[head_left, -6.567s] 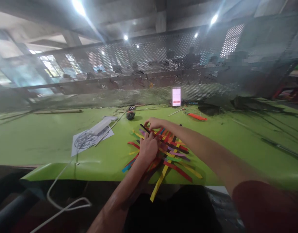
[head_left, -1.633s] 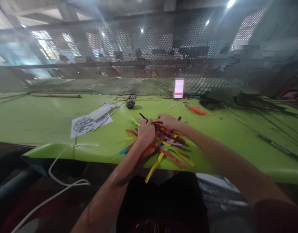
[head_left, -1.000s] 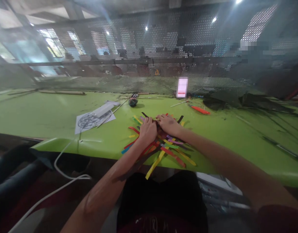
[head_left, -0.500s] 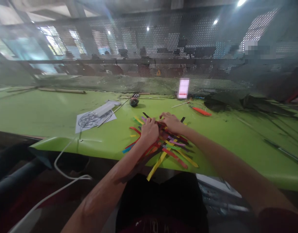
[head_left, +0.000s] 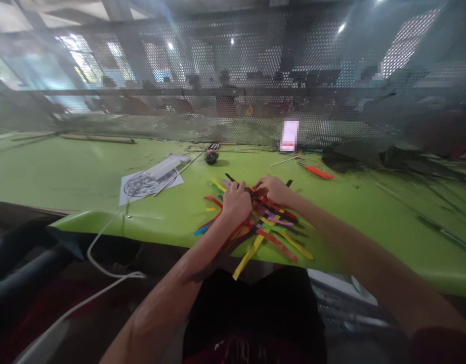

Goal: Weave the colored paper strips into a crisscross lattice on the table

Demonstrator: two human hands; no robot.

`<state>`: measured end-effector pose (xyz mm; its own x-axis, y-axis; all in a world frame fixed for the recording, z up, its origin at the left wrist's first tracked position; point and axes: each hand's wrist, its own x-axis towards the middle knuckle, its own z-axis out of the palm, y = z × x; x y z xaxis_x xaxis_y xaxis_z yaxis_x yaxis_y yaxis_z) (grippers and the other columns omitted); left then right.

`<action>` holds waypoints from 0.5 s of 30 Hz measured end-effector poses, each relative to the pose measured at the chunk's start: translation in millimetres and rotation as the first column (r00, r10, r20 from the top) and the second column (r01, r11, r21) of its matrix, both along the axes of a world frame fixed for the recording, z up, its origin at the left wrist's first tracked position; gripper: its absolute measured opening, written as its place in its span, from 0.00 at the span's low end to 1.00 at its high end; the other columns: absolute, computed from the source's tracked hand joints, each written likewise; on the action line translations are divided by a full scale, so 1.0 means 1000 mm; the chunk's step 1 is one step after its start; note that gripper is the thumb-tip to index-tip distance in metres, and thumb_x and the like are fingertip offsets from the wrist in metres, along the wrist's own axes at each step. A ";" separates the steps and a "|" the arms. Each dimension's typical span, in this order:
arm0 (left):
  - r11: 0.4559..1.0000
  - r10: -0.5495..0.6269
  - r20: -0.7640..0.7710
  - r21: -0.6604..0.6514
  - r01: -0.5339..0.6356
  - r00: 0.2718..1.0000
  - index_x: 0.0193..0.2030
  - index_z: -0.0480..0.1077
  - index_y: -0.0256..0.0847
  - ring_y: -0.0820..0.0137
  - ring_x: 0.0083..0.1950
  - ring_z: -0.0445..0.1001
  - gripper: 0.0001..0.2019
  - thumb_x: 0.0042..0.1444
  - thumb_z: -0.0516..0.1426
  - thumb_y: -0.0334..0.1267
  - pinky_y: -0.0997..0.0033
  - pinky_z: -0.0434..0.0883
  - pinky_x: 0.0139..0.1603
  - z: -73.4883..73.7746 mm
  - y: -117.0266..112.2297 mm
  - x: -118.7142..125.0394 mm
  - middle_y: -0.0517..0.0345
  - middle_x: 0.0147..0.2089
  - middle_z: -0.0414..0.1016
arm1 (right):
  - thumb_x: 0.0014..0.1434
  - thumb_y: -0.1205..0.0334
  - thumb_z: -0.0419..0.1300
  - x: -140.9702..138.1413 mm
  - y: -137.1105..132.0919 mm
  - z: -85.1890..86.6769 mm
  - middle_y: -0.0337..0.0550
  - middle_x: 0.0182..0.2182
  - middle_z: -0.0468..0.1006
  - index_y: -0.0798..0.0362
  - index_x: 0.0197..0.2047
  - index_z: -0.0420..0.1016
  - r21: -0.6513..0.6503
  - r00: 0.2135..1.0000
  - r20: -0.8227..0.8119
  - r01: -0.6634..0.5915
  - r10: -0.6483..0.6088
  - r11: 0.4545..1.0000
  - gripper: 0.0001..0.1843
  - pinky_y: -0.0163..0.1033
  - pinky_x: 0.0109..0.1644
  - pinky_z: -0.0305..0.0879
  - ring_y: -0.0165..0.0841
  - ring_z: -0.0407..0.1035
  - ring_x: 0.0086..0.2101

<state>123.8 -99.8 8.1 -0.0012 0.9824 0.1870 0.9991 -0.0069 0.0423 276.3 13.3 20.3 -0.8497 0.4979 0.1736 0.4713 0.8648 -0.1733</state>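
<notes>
A mat of interwoven coloured paper strips (head_left: 268,230) lies at the near edge of the green table (head_left: 84,174), with yellow, red, black and purple ends sticking out. My left hand (head_left: 236,202) rests on the mat's left part, fingers curled down onto the strips. My right hand (head_left: 273,189) lies on the far part, fingers bent and pressing on the strips close to the left hand. What the fingertips pinch is hidden.
A printed sheet (head_left: 147,183) lies to the left with a white cable (head_left: 103,242) running off the table edge. A dark round object (head_left: 211,157), an orange-handled tool (head_left: 316,172) and a pink-white card (head_left: 289,135) sit farther back before a perforated metal screen (head_left: 233,76).
Both hands have stayed on the woven strips, working close together at the mat's far edge with small finger shifts. The view has drifted slightly.
</notes>
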 end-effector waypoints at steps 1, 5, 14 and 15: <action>1.000 0.003 0.001 0.004 -0.003 1.000 0.55 0.78 0.38 0.51 0.64 0.64 0.18 0.70 0.48 0.30 0.56 0.75 0.51 0.000 0.000 0.000 0.41 0.60 0.70 | 0.49 0.82 0.52 0.000 0.000 0.000 0.54 0.52 0.84 0.57 0.46 0.88 -0.004 1.000 -0.003 0.004 -0.004 1.000 0.29 0.43 0.60 0.65 0.41 0.74 0.52; 1.000 0.006 0.005 0.017 -0.006 1.000 0.59 0.75 0.39 0.51 0.65 0.63 0.19 0.71 0.47 0.31 0.56 0.75 0.52 -0.001 0.001 0.001 0.40 0.61 0.70 | 0.50 0.81 0.52 0.001 0.000 -0.001 0.53 0.51 0.85 0.54 0.45 0.89 -0.031 1.000 -0.020 0.004 -0.005 0.999 0.29 0.44 0.60 0.66 0.42 0.74 0.52; 0.997 -0.036 -0.030 -0.075 0.033 0.999 0.56 0.77 0.41 0.50 0.65 0.63 0.18 0.71 0.47 0.31 0.59 0.77 0.47 0.008 0.005 -0.005 0.42 0.63 0.69 | 0.46 0.80 0.52 0.001 0.004 -0.007 0.54 0.49 0.85 0.57 0.41 0.89 -0.045 0.997 -0.083 -0.012 0.008 0.999 0.28 0.43 0.57 0.69 0.41 0.76 0.48; 0.996 -0.041 -0.038 -0.084 0.037 0.998 0.56 0.77 0.41 0.50 0.65 0.63 0.19 0.71 0.47 0.30 0.59 0.77 0.47 0.009 0.005 -0.005 0.42 0.63 0.69 | 0.46 0.81 0.52 0.001 0.004 -0.007 0.54 0.49 0.85 0.57 0.42 0.89 -0.047 0.995 -0.095 -0.013 0.008 0.999 0.28 0.43 0.58 0.69 0.40 0.76 0.49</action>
<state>119.1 -94.9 16.8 0.0431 0.9937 0.1036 0.9990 -0.0439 0.0047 277.3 17.1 13.0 -0.8357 0.4985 0.2302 0.4415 0.8593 -0.2581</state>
